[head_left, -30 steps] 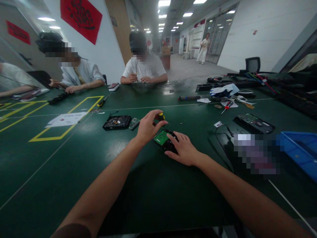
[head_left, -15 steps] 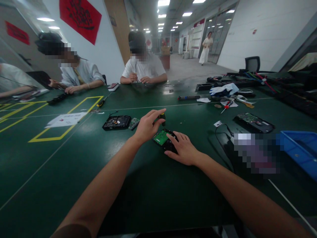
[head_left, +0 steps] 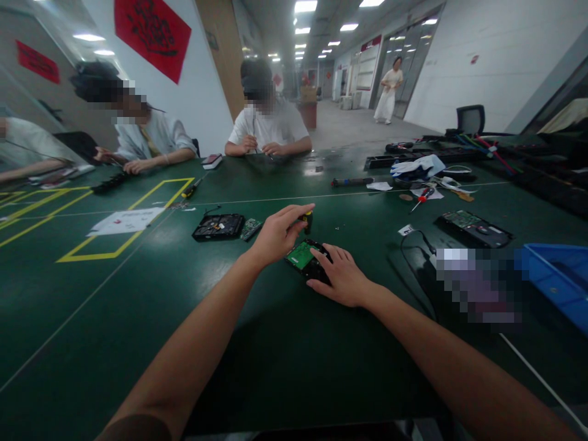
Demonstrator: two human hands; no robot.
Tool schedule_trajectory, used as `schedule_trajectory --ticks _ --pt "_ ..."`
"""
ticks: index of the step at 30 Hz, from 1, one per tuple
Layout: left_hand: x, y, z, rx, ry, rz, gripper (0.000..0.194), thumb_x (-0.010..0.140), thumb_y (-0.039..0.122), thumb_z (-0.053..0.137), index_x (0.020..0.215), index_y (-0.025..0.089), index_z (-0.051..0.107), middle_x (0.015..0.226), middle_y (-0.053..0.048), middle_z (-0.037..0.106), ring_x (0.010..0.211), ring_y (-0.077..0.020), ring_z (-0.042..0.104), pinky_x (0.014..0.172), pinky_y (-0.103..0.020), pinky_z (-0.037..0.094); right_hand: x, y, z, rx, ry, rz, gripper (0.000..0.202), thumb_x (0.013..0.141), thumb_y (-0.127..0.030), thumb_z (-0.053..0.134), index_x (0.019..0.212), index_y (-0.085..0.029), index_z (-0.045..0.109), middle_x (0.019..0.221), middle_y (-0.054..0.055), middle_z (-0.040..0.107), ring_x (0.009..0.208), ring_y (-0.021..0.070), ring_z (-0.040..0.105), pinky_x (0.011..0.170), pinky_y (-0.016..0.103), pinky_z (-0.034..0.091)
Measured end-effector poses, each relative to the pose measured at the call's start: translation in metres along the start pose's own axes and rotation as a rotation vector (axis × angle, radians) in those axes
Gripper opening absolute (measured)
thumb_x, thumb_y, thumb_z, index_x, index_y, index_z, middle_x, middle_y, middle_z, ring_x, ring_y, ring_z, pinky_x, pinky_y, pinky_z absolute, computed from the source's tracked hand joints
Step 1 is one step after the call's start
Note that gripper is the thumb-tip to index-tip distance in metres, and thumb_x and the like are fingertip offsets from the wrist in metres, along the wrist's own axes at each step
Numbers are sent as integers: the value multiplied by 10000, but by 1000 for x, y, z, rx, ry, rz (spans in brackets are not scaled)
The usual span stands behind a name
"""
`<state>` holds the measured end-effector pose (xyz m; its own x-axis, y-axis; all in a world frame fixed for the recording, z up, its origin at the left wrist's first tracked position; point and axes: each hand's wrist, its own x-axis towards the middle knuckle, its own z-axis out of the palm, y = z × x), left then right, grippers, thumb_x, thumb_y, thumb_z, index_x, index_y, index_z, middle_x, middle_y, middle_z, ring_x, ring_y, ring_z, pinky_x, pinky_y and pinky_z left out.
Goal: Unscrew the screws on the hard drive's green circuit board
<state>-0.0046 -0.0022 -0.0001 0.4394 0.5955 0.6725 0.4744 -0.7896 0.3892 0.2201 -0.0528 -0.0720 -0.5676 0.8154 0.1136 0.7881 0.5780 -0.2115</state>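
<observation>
A hard drive lies on the green table in front of me, its green circuit board facing up. My right hand grips its right side, thumb at the near edge and fingers across the top. Over the drive's far edge, my left hand is closed around a screwdriver with a black and yellow handle. The handle stands roughly upright; its tip is too small to make out. To the left lie another black hard drive and a loose circuit board.
At right are a third hard drive, a blue bin, a blurred-out object with a cable and a red screwdriver. A paper sheet and yellow tape lie left. Co-workers sit across the table; one person stands in the corridor.
My left hand has shifted slightly, and more of the screwdriver handle shows now. My right hand stays on the hard drive. The view has moved a little.
</observation>
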Motion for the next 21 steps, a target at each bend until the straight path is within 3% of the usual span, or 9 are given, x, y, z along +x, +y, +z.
schedule_trajectory --ticks 4,15,21 --pt "-1 -3 6 54 72 -19 417 986 145 602 1396 222 601 1163 -82 652 1022 -179 649 915 -351 593 0 -1 -2 1 -12 4 871 968 -770 410 1621 -200 316 1606 225 340 1473 419 317 1197 597 231" --pt "-2 -8 6 71 136 -56 339 950 216 699 1286 238 656 1103 -60 620 947 -162 649 754 -286 609 -1 0 -1 8 -1 -19 847 977 -770 382 1606 -204 353 1608 221 341 1472 423 309 1191 605 227" --pt "-2 -6 10 52 165 -73 308 915 267 761 1201 210 662 1109 -57 639 945 -156 660 739 -269 620 0 0 -3 2 0 -22 841 975 -770 393 1591 -198 380 1598 230 354 1468 424 318 1188 611 226"
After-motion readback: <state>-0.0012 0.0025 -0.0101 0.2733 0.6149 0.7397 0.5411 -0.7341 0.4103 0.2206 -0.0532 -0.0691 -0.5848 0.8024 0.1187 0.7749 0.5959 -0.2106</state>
